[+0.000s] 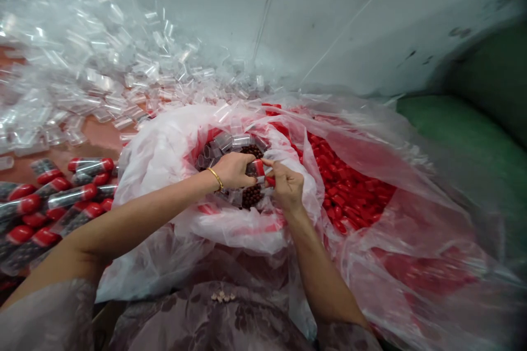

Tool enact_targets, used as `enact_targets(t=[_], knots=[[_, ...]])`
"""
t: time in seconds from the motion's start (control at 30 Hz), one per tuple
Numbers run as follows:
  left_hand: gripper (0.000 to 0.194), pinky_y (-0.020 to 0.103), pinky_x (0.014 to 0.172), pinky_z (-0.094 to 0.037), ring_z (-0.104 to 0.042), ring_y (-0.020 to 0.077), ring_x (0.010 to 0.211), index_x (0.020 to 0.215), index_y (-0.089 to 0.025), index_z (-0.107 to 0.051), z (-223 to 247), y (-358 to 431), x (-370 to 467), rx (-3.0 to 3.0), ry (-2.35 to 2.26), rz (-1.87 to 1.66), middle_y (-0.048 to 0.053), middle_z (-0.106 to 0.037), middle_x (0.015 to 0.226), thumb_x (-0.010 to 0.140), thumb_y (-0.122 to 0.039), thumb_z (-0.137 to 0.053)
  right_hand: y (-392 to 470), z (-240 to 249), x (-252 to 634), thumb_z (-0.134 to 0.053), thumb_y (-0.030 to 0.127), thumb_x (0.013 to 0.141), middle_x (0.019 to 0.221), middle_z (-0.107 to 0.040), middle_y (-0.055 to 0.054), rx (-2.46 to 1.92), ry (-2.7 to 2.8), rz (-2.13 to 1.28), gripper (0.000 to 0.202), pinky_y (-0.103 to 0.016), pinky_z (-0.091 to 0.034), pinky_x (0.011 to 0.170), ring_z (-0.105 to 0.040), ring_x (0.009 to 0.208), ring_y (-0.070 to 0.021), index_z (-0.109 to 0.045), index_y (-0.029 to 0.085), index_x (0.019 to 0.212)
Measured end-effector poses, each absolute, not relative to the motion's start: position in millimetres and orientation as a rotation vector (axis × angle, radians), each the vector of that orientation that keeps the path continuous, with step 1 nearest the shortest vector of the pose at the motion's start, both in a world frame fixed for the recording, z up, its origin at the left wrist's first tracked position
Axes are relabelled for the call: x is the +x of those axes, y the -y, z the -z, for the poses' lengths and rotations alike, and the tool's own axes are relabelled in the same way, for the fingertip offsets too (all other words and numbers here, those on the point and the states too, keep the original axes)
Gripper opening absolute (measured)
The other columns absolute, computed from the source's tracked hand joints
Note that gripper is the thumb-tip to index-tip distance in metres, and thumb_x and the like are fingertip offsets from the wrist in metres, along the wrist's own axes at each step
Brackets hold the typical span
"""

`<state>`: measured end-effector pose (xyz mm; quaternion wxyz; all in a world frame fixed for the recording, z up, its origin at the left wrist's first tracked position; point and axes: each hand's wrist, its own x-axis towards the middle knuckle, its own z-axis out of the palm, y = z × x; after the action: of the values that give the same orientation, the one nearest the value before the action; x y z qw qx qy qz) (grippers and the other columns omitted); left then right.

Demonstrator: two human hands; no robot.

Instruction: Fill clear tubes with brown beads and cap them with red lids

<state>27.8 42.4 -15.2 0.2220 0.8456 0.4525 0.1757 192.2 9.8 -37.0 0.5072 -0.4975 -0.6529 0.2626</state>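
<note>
Item at centre: red-capped tube (258, 168), gripped by left fingers (247, 180); right fingers (281, 170) curled at its red end, grip unclear. Apparently done: filled, capped tubes (72, 196), nine o'clock. Outstanding: clear tubes (101, 80), ten; red caps (349, 192), three; brown beads (252, 196), six.

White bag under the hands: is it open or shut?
Open: the white bag spreads wide at its mouth, showing brown beads inside.

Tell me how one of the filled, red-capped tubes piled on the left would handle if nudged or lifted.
The tube would probably roll when nudged, since its sides look round. It likely keeps its shape when lifted, as its clear wall looks straight. It may be slippery too, judging by the glossy surface.
</note>
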Motion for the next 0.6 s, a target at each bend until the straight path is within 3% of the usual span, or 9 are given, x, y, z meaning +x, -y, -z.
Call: enact_targets(t=[0.07, 0.2, 0.37, 0.5, 0.6], knots=[[0.024, 0.025, 0.054, -0.036, -0.061, 0.0185, 0.065, 0.081, -0.016, -0.062, 15.7, -38.3, 30.7, 2.483, -1.198, -0.428, 0.005, -0.065, 0.070, 0.068, -0.035, -0.057, -13.1, 34.4, 189.5, -0.037, 0.056, 0.089, 0.048, -0.050, 0.002, -1.228, 1.392, -0.679, 0.052, -0.026, -0.040, 0.049, -0.047, 0.045, -0.0110, -0.070, 0.016, 0.086], [0.030, 0.027, 0.058, -0.042, -0.065, 0.0223, 0.072, 0.091, -0.015, -0.063, 17.7, -27.6, 38.7, 2.713, -1.052, -0.329, 0.009, -0.069, 0.079, 0.071, -0.036, -0.054, -24.8, 28.0, 179.7, -0.027, 0.071, 0.083, 0.060, -0.054, 0.002, -1.191, 1.225, -1.037, 0.064, -0.023, -0.032, 0.043, -0.041, 0.042, -0.0083, -0.062, 0.019, 0.100], [0.030, 0.032, 0.061, -0.046, -0.066, 0.0255, 0.073, 0.089, -0.012, -0.064, 20.8, -21.9, 44.6, 2.798, -0.981, -0.307, 0.012, -0.069, 0.078, 0.072, -0.034, -0.054, -28.5, 27.1, 168.2, -0.022, 0.071, 0.083, 0.082, -0.059, -0.001, -1.201, 1.170, -1.301, 0.069, -0.026, -0.046, 0.069, -0.057, 0.070, -0.0129, -0.051, 0.022, 0.123], [0.028, 0.032, 0.062, -0.047, -0.066, 0.0257, 0.076, 0.090, -0.012, -0.064, 22.8, -20.0, 43.2, 2.771, -1.010, -0.261, 0.012, -0.069, 0.079, 0.073, -0.031, -0.053, -26.5, 32.5, 166.9, -0.020, 0.068, 0.086, 0.091, -0.060, -0.002, -1.256, 1.285, -1.229, 0.068, -0.028, -0.044, 0.081, -0.057, 0.083, -0.0147, -0.049, 0.024, 0.130], [0.028, 0.032, 0.062, -0.046, -0.066, 0.0262, 0.075, 0.092, -0.012, -0.064, 22.0, -18.9, 43.6, 2.747, -1.065, -0.225, 0.013, -0.068, 0.077, 0.074, -0.031, -0.051, -26.5, 35.6, 168.1, -0.019, 0.067, 0.087, 0.092, -0.059, -0.002, -1.221, 1.377, -0.944, 0.067, -0.031, -0.042, 0.085, -0.056, 0.088, -0.0156, -0.054, 0.024, 0.124]])
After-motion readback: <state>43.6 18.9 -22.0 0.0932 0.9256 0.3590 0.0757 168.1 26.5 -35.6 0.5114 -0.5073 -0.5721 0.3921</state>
